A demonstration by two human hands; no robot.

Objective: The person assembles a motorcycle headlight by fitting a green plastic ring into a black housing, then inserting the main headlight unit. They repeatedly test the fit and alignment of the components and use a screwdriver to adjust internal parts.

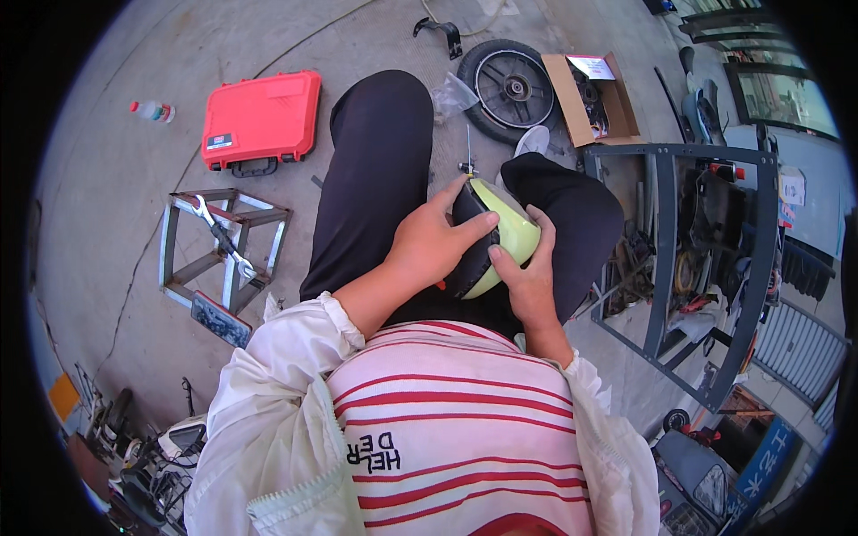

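Both hands are closed on a pale-green moulded housing with a black face (500, 237), which rests on the person's lap between the knees. The left hand (429, 246) lies over the black side, fingers spread and curled around its edge, thumb pointing up toward the top rim. The right hand (527, 277) cups the green shell from below and beside, its fingertips pressed along the seam where black meets green.

As a judgement, the work looks to be in its middle: the two halves sit together but the seam is being pressed or felt along, so the joint does not seem finished (whether it is being closed or prised apart, I cannot tell). No tool is in either hand.

The housing itself is rounded, glossy, lime-green on the outside, with a dark insert or lens set into it; a thin metal stem (467, 152) stands just above the left hand.

Well off to the left of the hands lie a red tool case (261, 118) and a metal frame stool (223, 250) with a spanner (223, 237) on it; beyond the hands sits a small wheel (511, 87).
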